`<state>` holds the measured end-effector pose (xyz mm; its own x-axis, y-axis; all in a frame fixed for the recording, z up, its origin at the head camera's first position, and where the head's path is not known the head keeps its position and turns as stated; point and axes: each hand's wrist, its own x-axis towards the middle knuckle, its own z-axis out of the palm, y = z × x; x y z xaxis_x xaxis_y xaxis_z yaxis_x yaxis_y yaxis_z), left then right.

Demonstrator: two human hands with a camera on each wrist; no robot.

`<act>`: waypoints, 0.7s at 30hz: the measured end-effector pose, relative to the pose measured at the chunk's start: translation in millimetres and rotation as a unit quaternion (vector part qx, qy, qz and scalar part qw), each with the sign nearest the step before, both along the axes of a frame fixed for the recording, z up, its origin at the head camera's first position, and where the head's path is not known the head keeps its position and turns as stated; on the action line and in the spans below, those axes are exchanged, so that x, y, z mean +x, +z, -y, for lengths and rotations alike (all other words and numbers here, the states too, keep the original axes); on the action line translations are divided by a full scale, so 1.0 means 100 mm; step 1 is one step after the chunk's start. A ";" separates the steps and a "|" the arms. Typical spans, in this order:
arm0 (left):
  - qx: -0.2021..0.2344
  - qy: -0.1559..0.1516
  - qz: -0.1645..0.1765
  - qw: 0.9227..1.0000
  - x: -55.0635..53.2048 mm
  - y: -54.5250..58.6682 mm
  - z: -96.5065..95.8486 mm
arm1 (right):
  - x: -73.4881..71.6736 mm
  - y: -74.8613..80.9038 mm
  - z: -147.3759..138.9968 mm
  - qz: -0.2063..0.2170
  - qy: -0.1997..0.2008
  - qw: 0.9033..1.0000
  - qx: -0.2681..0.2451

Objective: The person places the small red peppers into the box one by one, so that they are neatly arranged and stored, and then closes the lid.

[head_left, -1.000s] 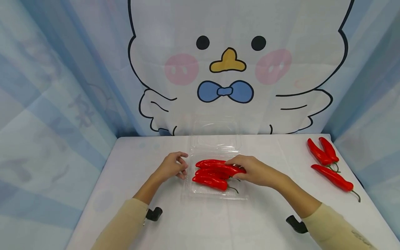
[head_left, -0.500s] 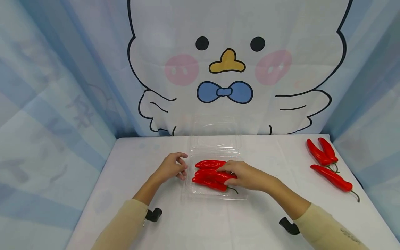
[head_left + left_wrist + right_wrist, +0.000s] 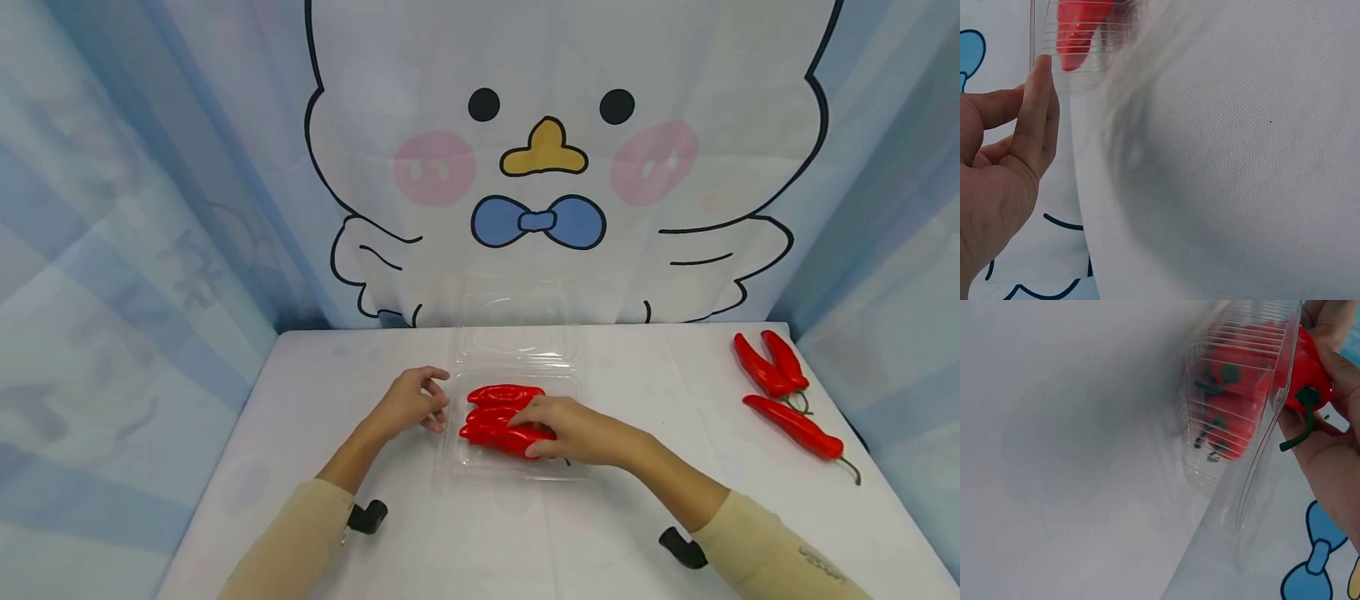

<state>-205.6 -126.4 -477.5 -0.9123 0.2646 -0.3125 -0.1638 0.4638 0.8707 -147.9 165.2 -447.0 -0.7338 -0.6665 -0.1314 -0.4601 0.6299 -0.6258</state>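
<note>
The right hand [image 3: 573, 429] grips a red pepper [image 3: 1311, 370] over the clear box's [image 3: 480, 467] near side, likely placing it; lowering and release seem next. The left hand [image 3: 412, 402], fingers loosely extended, is just beside. Three more peppers [image 3: 798, 428] lie far right.

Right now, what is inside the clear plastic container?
Inside the clear container, red peppers lie side by side; the right wrist view shows three green stems. The right hand holds another red pepper over them, hiding part of those beneath from the head view.
</note>
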 end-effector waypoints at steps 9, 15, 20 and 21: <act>0.002 0.001 -0.002 1.000 -0.01 -0.01 0.00 | 0.02 -0.04 0.07 0.007 0.004 1.000 0.006; -0.001 0.002 -0.003 1.000 0.00 -0.02 -0.01 | 0.03 -0.08 0.10 0.000 0.004 1.000 0.011; -0.005 0.004 0.000 1.000 0.00 -0.02 -0.02 | 0.04 -0.08 0.11 -0.003 0.004 1.000 0.007; -0.005 0.004 0.000 1.000 0.00 -0.01 -0.02 | 0.04 -0.08 0.12 -0.004 0.005 1.000 0.005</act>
